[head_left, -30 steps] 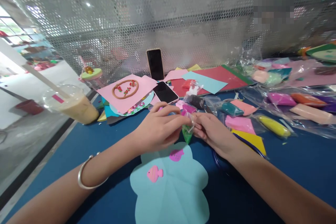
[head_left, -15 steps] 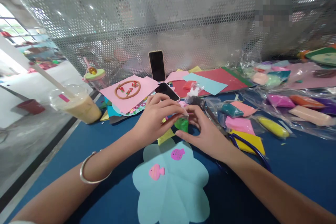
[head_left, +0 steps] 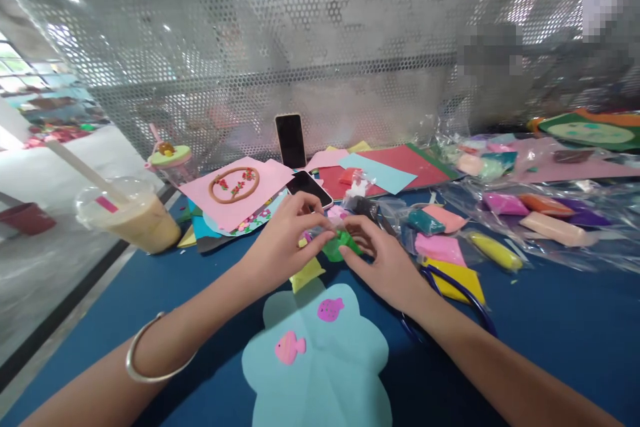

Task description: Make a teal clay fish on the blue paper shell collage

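Between my two hands is a clear packet of bright green clay. My left hand pinches the packet's upper left edge with thumb and fingers. From the other side my right hand grips it, its thumb against the green clay. Just below my left hand lies a yellow packet. Nearer to me is a light blue scalloped paper, with a pink striped fish and a purple spotted fish on it.
Blue-handled scissors and several colored clay packets lie to the right. A plastic drink cup stands left. Behind are a phone leaning on a perforated metal panel, another phone lying flat, and pink paper.
The green packet has been turned, and more of its green shows between my fingers. Both hands still hold it. The whole view has shifted a little.
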A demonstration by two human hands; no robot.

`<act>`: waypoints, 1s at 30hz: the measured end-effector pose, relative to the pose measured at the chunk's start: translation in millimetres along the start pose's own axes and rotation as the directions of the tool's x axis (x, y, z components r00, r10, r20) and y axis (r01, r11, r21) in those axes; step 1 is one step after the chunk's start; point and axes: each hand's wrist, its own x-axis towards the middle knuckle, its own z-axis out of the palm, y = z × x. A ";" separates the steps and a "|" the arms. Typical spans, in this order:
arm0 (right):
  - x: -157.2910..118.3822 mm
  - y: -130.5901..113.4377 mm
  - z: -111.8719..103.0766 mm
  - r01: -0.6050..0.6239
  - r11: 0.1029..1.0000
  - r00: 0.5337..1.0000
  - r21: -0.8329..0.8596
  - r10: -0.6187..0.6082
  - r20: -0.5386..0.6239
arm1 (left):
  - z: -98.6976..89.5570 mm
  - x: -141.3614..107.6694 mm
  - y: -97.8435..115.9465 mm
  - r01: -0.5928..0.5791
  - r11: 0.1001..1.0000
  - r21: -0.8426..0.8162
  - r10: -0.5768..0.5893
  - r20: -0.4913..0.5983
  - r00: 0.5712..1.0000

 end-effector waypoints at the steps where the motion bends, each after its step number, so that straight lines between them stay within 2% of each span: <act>1: 0.2 -0.9 -0.1 -0.005 1.000 1.000 0.030 0.005 0.006 | 0.4 0.0 0.4 -0.003 0.998 -0.059 0.005 0.025 1.000; 4: 0.8 -4.8 -1.5 -0.026 0.998 1.000 0.058 0.027 -0.013 | 0.6 -0.4 2.0 0.043 0.986 -0.159 -0.034 0.061 0.998; 7: 0.9 -7.3 -3.2 -0.075 0.997 0.995 0.020 0.076 -0.060 | -1.1 0.0 2.5 0.154 0.971 -0.182 -0.151 0.030 0.988; 10: 0.6 -7.1 -3.4 -0.098 0.995 0.993 0.011 0.098 -0.069 | -2.7 1.7 1.0 0.221 0.956 -0.194 -0.212 0.069 0.975; 15: 0.2 -6.2 -2.7 -0.030 1.000 0.995 -0.002 0.030 -0.091 | -0.9 3.3 -2.0 0.246 0.938 -0.244 -0.221 0.126 0.967; 18: 0.2 -5.0 -3.2 -0.053 0.998 0.991 -0.042 0.047 -0.123 | 0.0 2.6 -3.2 0.253 0.939 -0.233 -0.222 0.150 0.963; 22: 0.2 -3.1 -4.2 -0.090 0.996 0.992 -0.017 0.088 -0.095 | 0.9 1.2 -4.1 0.247 0.933 -0.262 -0.215 0.145 0.966; 27: 0.4 -5.4 -6.9 -0.022 0.996 0.995 -0.084 0.014 -0.096 | 4.5 0.4 -3.5 0.269 0.920 -0.284 -0.234 0.153 0.960; 30: 0.8 -6.7 -7.7 -0.023 0.993 0.994 -0.114 0.011 -0.107 | 4.6 0.7 -4.9 0.273 0.906 -0.325 -0.228 0.169 0.959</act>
